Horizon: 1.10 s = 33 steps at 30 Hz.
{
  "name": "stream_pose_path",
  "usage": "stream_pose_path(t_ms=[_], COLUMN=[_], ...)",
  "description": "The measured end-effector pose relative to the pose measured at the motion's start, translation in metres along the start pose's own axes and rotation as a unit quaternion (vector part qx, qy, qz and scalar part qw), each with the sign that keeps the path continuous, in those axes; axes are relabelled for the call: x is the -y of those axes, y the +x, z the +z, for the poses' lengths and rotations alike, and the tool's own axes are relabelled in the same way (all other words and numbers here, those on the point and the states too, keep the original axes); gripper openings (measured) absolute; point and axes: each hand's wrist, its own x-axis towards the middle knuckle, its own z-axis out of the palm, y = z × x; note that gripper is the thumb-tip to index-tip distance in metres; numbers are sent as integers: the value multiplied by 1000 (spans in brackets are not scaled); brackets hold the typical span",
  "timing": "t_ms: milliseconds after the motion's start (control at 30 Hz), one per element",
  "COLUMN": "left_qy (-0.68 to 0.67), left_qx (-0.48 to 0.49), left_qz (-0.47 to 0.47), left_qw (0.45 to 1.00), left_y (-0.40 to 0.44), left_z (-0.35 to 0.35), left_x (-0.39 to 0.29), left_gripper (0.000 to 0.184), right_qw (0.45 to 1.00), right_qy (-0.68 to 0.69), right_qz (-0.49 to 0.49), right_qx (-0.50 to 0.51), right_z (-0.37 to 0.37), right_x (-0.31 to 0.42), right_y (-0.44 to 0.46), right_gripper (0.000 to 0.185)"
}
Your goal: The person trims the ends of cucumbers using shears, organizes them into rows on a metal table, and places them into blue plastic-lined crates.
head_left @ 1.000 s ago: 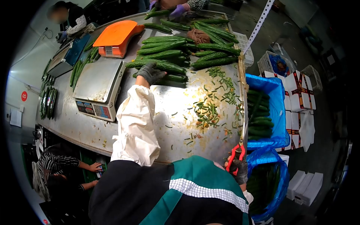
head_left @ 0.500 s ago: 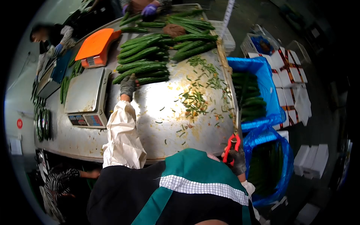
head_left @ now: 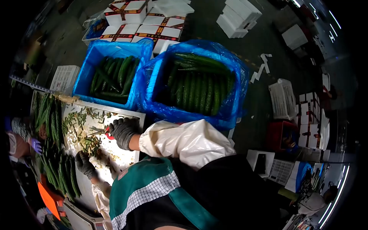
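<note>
My right hand (head_left: 123, 133), in a grey glove, is wrapped round the red handles of a pair of shears (head_left: 108, 132); their blades point left over the metal table (head_left: 133, 111). Lower left, my left hand (head_left: 86, 165), in a dark glove, is beside a row of green cucumbers (head_left: 61, 170). Its fingers are too dark and blurred to show whether it holds anything. Small green cut pieces (head_left: 90, 145) lie scattered between the two hands.
Beyond the table edge stand two blue-lined crates, one smaller (head_left: 85, 82) and one larger (head_left: 153, 78), both holding cucumbers. An orange scale tray (head_left: 48, 199) is at lower left. A person's purple glove (head_left: 36, 146) shows at far left.
The view has swung right, towards the crates. My right hand has come up over the table with the shears. My left hand has left the far end of the cucumber row, nearer the cut pieces.
</note>
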Motion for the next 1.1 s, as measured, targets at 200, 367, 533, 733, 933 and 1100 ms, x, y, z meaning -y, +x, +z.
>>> stream_pose_path(t_ms=[200, 367, 533, 733, 933, 1100], left_qy=[2, -20, 26, 81, 267, 335], left_qx=[161, 272, 369, 552, 666, 698], left_qz=[65, 108, 160, 232, 290, 307], left_qw=[985, 956, 915, 797, 633, 553], left_y=[-9, -33, -66, -124, -154, -145], left_z=[96, 177, 242, 313, 357, 376], left_x=[-99, -140, -147, -153, -137, -112], left_gripper=[17, 17, 14, 12, 28, 31], right_qw=[992, 941, 885, 965, 959, 976], right_qy=[-50, 111, 156, -53, -106, -92], right_qz=[-46, -123, 53, 243, 262, 192], right_qx=[-108, -296, -435, -81, -8, -43], right_z=[31, 72, 17, 5, 9, 20], right_x=[-6, -56, -195, -315, -333, -338], right_y=[-6, -16, -102, -201, -248, -276], right_gripper=[58, 54, 43, 53, 58, 48])
